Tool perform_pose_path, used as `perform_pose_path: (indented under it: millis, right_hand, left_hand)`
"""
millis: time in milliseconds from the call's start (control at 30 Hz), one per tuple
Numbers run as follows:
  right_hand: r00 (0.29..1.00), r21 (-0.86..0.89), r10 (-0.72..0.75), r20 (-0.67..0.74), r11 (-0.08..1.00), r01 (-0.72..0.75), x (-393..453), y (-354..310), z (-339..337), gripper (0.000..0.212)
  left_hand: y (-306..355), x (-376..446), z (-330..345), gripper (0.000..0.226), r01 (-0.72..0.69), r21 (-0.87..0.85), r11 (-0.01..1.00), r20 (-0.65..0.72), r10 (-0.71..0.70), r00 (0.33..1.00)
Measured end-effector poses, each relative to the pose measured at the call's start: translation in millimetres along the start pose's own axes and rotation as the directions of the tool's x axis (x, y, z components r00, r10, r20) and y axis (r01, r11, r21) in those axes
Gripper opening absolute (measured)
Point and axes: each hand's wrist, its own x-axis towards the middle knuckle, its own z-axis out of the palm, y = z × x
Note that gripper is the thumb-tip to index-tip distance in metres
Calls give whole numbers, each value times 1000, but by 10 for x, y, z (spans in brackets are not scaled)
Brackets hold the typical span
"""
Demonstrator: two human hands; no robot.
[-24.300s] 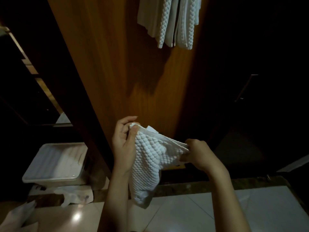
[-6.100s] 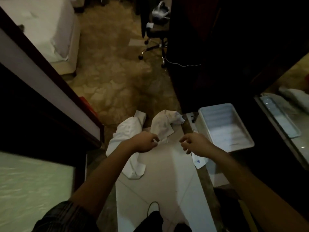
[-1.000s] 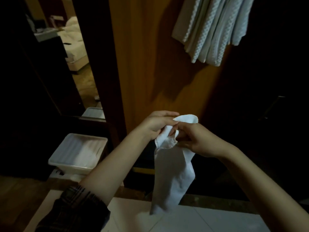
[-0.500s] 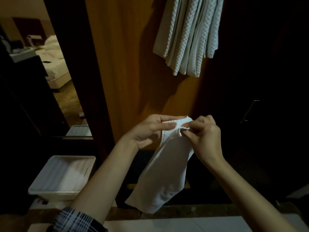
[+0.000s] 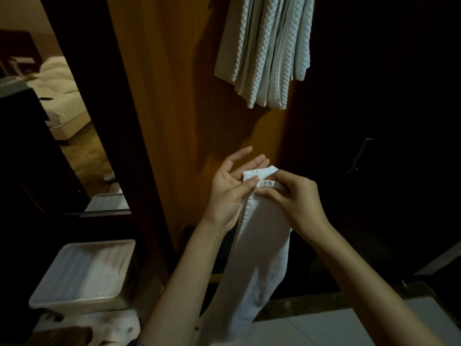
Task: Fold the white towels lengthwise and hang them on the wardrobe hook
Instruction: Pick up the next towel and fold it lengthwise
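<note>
While both hands meet at the towel's top edge, I log this from my remote seat:

Grip, left: my left hand (image 5: 228,196) lies palm-up and spread, thumb pressing the hem against the fingers.
Grip, right: my right hand (image 5: 295,203) is pinched on the same hem from 3 o'clock, fingers curled over the cloth.
Towel in hand: the white towel (image 5: 252,260) hangs down from the hands as a narrow folded strip toward 6 o'clock.
Hung towels: waffle-textured hanging towels (image 5: 265,51) at 12 o'clock against the wooden wardrobe panel (image 5: 174,108); I cannot see the hook.
Tray: white plastic tray (image 5: 84,273) at 8 o'clock, low on the floor.
Beyond: bed (image 5: 59,96) at 10 o'clock, through the doorway.
</note>
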Motion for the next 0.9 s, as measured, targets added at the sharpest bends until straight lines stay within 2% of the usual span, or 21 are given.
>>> perform_pose_path:
  millis: [167,300,400,500,633,767,900]
  right_hand:
    - [996,38,32,-80,999,-29,6,-63,10,23]
    - [998,6,28,-55,1000,-28,-12,-109,6,26]
    - [999,-38,8,-37,999,-10,-24,-119,-20,24]
    - [1000,-42,-2,-11,999,1,-55,-126,-47,14]
    - [999,-8,50,-14,999,-50,-113,-137,-74,17]
    - [993,105,120,-23,988,-117,-138,-136,-123,16]
    - [996,79,70,-62,995,-65,-167,-150,-133,11]
  left_hand:
    - [79,-25,27,43,-36,195,980,52,26,998]
    - [115,-54,36,41,-54,299,953,96,27,995]
    - [133,-76,42,40,-45,350,936,126,0,992]
    - [150,-96,77,39,-53,396,917,168,-16,986]
    - [169,-147,136,40,-46,375,926,223,-42,974]
    - [168,-159,162,49,-19,398,917,238,-83,968]
    - [152,-166,170,63,-36,472,881,259,-99,961]
